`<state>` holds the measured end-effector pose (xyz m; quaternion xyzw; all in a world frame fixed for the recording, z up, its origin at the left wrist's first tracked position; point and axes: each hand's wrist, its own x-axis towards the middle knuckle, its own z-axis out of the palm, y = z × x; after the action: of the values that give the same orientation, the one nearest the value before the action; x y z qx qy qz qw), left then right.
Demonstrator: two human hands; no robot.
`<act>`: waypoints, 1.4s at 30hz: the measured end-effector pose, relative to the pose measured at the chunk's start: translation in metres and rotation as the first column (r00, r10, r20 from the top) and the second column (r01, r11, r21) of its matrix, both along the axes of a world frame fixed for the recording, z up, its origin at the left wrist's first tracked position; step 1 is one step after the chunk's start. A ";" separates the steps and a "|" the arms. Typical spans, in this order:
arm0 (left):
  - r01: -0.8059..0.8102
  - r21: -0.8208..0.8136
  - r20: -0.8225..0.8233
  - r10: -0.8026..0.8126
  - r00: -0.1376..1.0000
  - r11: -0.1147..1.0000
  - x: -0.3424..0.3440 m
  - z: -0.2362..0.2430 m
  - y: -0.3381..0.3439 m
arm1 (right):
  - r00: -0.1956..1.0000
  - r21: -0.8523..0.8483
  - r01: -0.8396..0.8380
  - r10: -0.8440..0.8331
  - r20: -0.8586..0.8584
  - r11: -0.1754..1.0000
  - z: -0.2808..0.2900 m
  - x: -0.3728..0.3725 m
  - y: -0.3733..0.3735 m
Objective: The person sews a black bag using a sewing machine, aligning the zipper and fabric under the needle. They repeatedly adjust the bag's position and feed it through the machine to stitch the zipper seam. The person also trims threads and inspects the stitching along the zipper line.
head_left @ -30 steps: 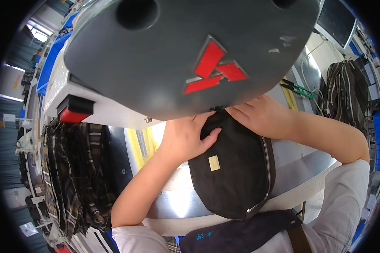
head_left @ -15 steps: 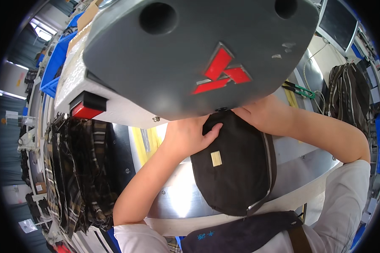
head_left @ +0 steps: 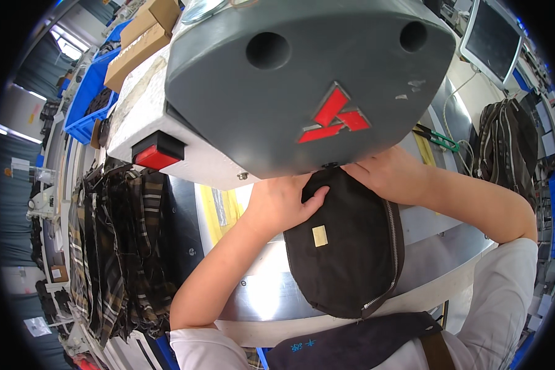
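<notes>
Pouch [head_left: 345, 265] looks light, kinda floppy; I'd pin its far edges. Left hand [head_left: 282, 202] and right hand [head_left: 385, 177] rest there, apart, can't tell if they're gripping.

White sleeves [head_left: 504, 293], dark apron [head_left: 357, 342], brown strap [head_left: 436, 351]

The fisheye camera is worn on the person's head and faces downward and forward over both hands [head_left: 282, 202] and the metal-topped counter [head_left: 438, 253]. Mounting distance is short; the grey sewing machine head [head_left: 302, 77] fills the upper centre.
</notes>
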<state>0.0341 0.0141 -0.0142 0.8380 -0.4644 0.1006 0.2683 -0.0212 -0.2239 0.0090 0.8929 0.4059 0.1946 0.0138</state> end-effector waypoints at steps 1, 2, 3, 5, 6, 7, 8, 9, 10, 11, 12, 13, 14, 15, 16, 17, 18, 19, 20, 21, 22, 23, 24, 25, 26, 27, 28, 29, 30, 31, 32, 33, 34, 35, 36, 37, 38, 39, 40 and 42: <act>0.004 -0.002 0.004 -0.004 1.000 1.000 0.000 0.001 0.000 | 1.000 0.007 0.000 0.000 0.003 1.000 0.000 0.000 0.000; 0.009 -0.005 0.008 -0.009 1.000 1.000 0.000 0.001 -0.001 | 1.000 0.005 0.005 -0.005 0.009 1.000 0.000 -0.001 0.000; 0.004 -0.010 0.007 -0.004 1.000 1.000 0.000 0.001 -0.001 | 1.000 0.004 0.011 -0.011 0.014 1.000 0.000 -0.002 0.000; -0.004 -0.021 0.007 0.004 1.000 1.000 -0.001 -0.003 0.000 | 0.999 0.024 0.044 -0.044 0.003 0.999 0.000 -0.005 0.000; -0.007 -0.023 -0.024 0.007 1.000 1.000 -0.001 -0.004 0.001 | 0.998 0.049 0.068 -0.067 -0.014 0.996 -0.001 -0.006 0.002; -0.010 -0.025 -0.055 0.009 0.998 1.000 -0.002 -0.005 0.003 | 0.995 0.073 0.092 -0.090 -0.032 0.993 -0.002 -0.006 0.003; -0.014 -0.027 -0.085 0.012 0.996 1.000 -0.003 -0.005 0.005 | 0.991 0.111 0.127 -0.122 -0.051 0.986 -0.005 -0.008 0.006; 0.000 -0.028 -0.078 -0.002 0.997 1.000 -0.004 -0.002 0.006 | 0.985 0.144 0.169 -0.160 -0.070 0.975 -0.010 -0.011 0.009; 0.014 -0.029 -0.071 -0.016 0.997 0.999 -0.005 0.002 0.010 | 0.976 0.178 0.210 -0.197 -0.090 0.961 -0.015 -0.014 0.013; 0.028 -0.029 -0.064 -0.030 0.998 0.999 -0.006 0.004 0.013 | 0.972 0.194 0.228 -0.212 -0.100 0.954 -0.017 -0.017 0.017; 0.023 -0.032 -0.066 -0.025 0.998 0.999 -0.007 0.006 0.017 | 0.968 0.209 0.243 -0.225 -0.107 0.947 -0.018 -0.018 0.021; 0.018 -0.035 -0.068 -0.020 0.997 0.999 -0.007 0.006 0.020 | 0.964 0.225 0.259 -0.238 -0.115 0.939 -0.020 -0.019 0.024; 0.013 -0.038 -0.071 -0.016 0.997 0.999 -0.008 0.005 0.023 | 0.963 0.240 0.264 -0.240 -0.125 0.934 -0.021 -0.019 0.027; -0.009 -0.044 -0.095 0.005 0.995 0.999 -0.009 0.005 0.028 | 0.962 0.258 0.264 -0.236 -0.135 0.929 -0.021 -0.019 0.031; -0.088 -0.034 -0.099 0.084 0.992 0.996 -0.010 0.005 0.027 | 0.962 0.276 0.265 -0.233 -0.145 0.924 -0.022 -0.020 0.034; -0.166 -0.025 -0.102 0.163 0.981 0.986 -0.009 0.005 0.023 | 0.961 0.322 0.263 -0.218 -0.170 0.909 -0.023 -0.021 0.035; -0.239 -0.022 -0.107 0.236 0.966 0.971 -0.009 0.005 0.015 | 0.959 0.361 0.266 -0.207 -0.194 0.894 -0.025 -0.021 0.034; -0.349 -0.032 -0.177 0.338 0.924 0.937 -0.013 0.007 0.006 | 0.956 0.400 0.270 -0.195 -0.218 0.876 -0.025 -0.023 0.033; -0.365 0.017 -0.253 0.357 0.899 0.931 -0.016 0.012 0.001 | 0.958 0.416 0.262 -0.181 -0.224 0.871 -0.023 -0.026 0.033; -0.375 0.071 -0.333 0.377 0.865 0.924 -0.022 0.018 -0.004 | 0.957 0.432 0.258 -0.168 -0.236 0.864 -0.024 -0.032 0.033; -0.379 0.126 -0.407 0.396 0.823 0.917 -0.027 0.022 -0.007 | 0.956 0.447 0.255 -0.155 -0.247 0.857 -0.025 -0.039 0.034; -0.313 0.134 -0.458 0.339 0.822 0.940 -0.033 0.025 -0.006 | 0.954 0.444 0.247 -0.137 -0.266 0.861 -0.025 -0.049 0.034; -0.237 0.134 -0.511 0.272 0.816 0.962 -0.040 0.026 -0.004 | 0.950 0.436 0.247 -0.127 -0.287 0.866 -0.022 -0.062 0.032; -0.160 0.131 -0.563 0.206 0.801 0.978 -0.048 0.026 -0.002 | 0.944 0.429 0.247 -0.117 -0.308 0.869 -0.020 -0.075 0.030; -0.105 0.160 -0.618 0.182 0.765 0.982 -0.058 0.029 0.000 | 0.937 0.439 0.236 -0.084 -0.339 0.867 -0.017 -0.090 0.031; -0.034 0.132 -0.634 0.111 0.765 0.991 -0.068 0.030 0.007 | 0.931 0.456 0.219 -0.045 -0.362 0.863 -0.015 -0.104 0.032; 0.043 0.096 -0.650 0.030 0.759 0.994 -0.075 0.031 0.011 | 0.923 0.467 0.209 -0.016 -0.385 0.859 -0.011 -0.118 0.033; 0.069 0.076 -0.660 -0.002 0.752 0.995 -0.080 0.031 0.012 | 0.898 0.461 0.234 -0.009 -0.440 0.856 -0.008 -0.128 0.033; 0.086 0.062 -0.670 -0.022 0.742 0.994 -0.085 0.034 0.015 | 0.917 0.435 0.237 -0.052 -0.396 0.869 -0.003 -0.130 0.029; 0.102 0.047 -0.679 -0.043 0.733 0.994 -0.087 0.034 0.016 | 0.932 0.407 0.240 -0.093 -0.349 0.881 0.002 -0.128 0.021; 0.098 0.051 -0.712 -0.033 0.701 0.994 -0.086 0.035 0.016 | 0.945 0.378 0.243 -0.130 -0.301 0.893 0.005 -0.123 0.012; 0.098 0.055 -0.744 -0.024 0.668 0.994 -0.084 0.037 0.014 | 0.931 0.322 0.358 -0.310 -0.192 0.876 -0.005 -0.115 -0.009; 0.094 0.065 -0.776 -0.009 0.631 0.993 -0.082 0.037 0.014 | 0.888 0.370 0.460 -0.430 -0.164 0.807 -0.005 -0.101 -0.026; 0.092 0.055 -0.777 -0.016 0.630 0.994 -0.081 0.036 0.016 | 0.830 0.422 0.543 -0.538 -0.144 0.726 -0.005 -0.084 -0.042; 0.098 0.022 -0.799 -0.041 0.600 0.995 -0.079 0.033 0.014 | 0.815 0.369 0.559 -0.575 -0.077 0.742 -0.004 -0.075 -0.063; 0.099 -0.010 -0.818 -0.065 0.572 0.995 -0.078 0.030 0.014 | 0.789 0.285 0.611 -0.595 -0.152 0.738 -0.007 -0.069 -0.082; 0.092 -0.040 -0.836 -0.084 0.542 0.995 -0.076 0.028 0.015 | 0.770 0.242 0.637 -0.618 -0.158 0.732 -0.012 -0.066 -0.091; 0.092 -0.051 -0.844 -0.092 0.529 0.994 -0.075 0.028 0.017 | 0.754 0.200 0.657 -0.637 -0.164 0.726 -0.014 -0.062 -0.093; 0.094 -0.063 -0.851 -0.103 0.516 0.994 -0.074 0.028 0.018 | 0.736 0.157 0.677 -0.656 -0.168 0.719 -0.017 -0.059 -0.093; 0.095 -0.066 -0.872 -0.103 0.478 0.993 -0.073 0.029 0.020 | 0.788 0.177 0.612 -0.612 -0.059 0.771 -0.016 -0.058 -0.087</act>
<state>-0.0385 0.0341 0.0149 0.7436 -0.3109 -0.3521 0.4758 -0.0795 -0.3108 -0.0068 0.9733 0.0732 0.2175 -0.0069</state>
